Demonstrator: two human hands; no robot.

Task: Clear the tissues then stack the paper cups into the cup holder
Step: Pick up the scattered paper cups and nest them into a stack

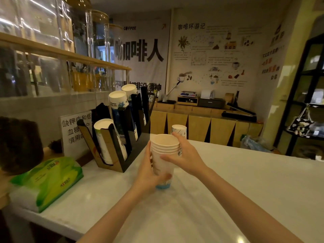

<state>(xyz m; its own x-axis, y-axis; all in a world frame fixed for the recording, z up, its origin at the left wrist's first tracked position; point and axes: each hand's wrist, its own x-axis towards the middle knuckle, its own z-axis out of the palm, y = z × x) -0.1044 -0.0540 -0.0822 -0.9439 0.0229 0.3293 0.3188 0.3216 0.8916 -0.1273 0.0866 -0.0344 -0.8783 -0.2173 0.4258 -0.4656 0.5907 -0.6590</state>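
A stack of several nested paper cups [163, 156] is held upright just above the white counter [245, 181], mouth up. My left hand [147, 174] grips its lower part from the left, and my right hand [182, 153] wraps its upper rims from the right. Behind the stack stands another paper cup [179, 130]. The black slanted cup holder [122, 134] sits to the left, with cup stacks [105, 137] lying in its slots. A green tissue pack [49, 179] lies at the counter's left end.
A white sign with printed text [73, 132] leans behind the holder. Glass jars on a wooden shelf [66, 53] hang above left. A dark bushy object [19, 144] sits at far left. A black rack [305, 95] stands at right, behind the counter.
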